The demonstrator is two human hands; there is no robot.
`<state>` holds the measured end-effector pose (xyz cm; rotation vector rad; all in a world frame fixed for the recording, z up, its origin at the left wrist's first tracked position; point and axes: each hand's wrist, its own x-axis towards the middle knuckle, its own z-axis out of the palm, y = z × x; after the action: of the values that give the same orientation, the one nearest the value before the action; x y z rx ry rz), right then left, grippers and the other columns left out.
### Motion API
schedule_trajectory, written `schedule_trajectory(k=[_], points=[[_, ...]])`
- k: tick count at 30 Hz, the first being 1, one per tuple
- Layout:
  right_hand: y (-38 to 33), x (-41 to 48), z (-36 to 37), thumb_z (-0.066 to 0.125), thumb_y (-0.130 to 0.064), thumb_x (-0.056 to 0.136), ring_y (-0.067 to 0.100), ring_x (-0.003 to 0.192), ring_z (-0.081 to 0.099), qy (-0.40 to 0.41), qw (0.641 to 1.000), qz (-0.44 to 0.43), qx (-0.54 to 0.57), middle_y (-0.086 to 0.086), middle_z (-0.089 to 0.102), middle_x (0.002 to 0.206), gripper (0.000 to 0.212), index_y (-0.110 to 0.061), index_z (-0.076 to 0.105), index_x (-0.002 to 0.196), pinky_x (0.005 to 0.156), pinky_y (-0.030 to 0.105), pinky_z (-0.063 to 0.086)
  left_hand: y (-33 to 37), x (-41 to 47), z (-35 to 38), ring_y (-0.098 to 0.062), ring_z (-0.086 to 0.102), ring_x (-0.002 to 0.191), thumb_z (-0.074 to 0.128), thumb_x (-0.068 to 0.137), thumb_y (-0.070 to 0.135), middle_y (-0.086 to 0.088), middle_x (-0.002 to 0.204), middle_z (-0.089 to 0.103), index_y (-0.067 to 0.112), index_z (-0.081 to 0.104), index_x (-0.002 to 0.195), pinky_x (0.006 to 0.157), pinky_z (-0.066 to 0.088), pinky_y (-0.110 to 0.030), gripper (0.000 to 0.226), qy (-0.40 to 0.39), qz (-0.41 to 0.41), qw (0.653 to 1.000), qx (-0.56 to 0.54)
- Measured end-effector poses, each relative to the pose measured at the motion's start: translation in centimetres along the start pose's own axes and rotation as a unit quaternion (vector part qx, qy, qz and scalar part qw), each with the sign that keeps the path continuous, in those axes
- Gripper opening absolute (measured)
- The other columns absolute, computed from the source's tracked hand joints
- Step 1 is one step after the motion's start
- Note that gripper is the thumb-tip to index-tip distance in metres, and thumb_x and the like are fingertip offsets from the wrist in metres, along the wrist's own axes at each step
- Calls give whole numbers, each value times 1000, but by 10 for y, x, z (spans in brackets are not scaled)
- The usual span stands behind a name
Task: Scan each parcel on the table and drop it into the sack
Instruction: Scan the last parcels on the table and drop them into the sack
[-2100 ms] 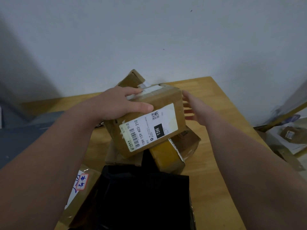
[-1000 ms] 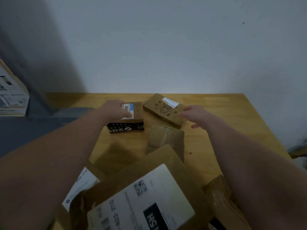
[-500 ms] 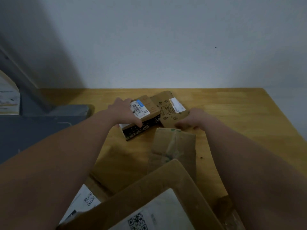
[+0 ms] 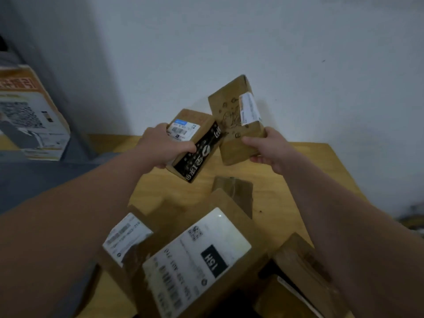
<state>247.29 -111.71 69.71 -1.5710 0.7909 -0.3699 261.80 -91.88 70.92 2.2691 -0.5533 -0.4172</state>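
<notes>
My left hand (image 4: 160, 148) grips a small brown box with a black printed side (image 4: 197, 143), held up above the wooden table (image 4: 309, 171). My right hand (image 4: 266, 150) grips a flat brown box with line drawings and a white label (image 4: 236, 120), raised beside the first box and touching it. A large box with a white 15H label (image 4: 197, 255) lies near me in the pile at the bottom. A second labelled box (image 4: 126, 237) lies to its left. A small plain brown parcel (image 4: 234, 191) rests on the table behind them. No scanner is visible.
A white wall stands behind the table. At the left, a large printed carton (image 4: 27, 115) sits on a grey surface (image 4: 34, 177). Another brown parcel (image 4: 300, 265) lies at the lower right, with a dark opening (image 4: 236, 304) below the pile.
Both hands have lifted the two small boxes off the table and tilted them up. Earlier, the 15H box was set down on the pile near me.
</notes>
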Motion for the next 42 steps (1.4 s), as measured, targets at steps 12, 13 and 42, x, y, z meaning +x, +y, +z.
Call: schedule_trajectory(k=[12, 13, 42], points=[[-87, -175, 69, 69, -22, 88, 20, 96, 66, -30, 993, -100, 47, 5, 66, 114, 40, -14, 54, 125, 54, 22, 51, -80, -165, -110, -7, 56, 71, 81, 72, 35, 5, 92, 55, 19, 50, 110, 32, 40, -15, 52, 47, -80, 993, -70], [-86, -192, 83, 69, -22, 88, 20, 92, 66, -41, 993, -95, 52, 6, 66, 113, 41, -13, 54, 125, 53, 22, 51, -96, -177, -114, -10, 58, 75, 82, 69, 38, 0, 99, 57, 14, 53, 113, 32, 41, -16, 57, 51, -99, 991, -70], [169, -366, 239, 70, -13, 83, 30, 114, 57, -39, 909, 128, -395, 12, 52, 132, 77, -19, 25, 145, 84, 38, 49, -333, -388, -115, -17, 62, 85, 82, 73, 34, -5, 109, 61, 16, 34, 123, 63, 50, -31, 71, 3, -321, 922, -218]])
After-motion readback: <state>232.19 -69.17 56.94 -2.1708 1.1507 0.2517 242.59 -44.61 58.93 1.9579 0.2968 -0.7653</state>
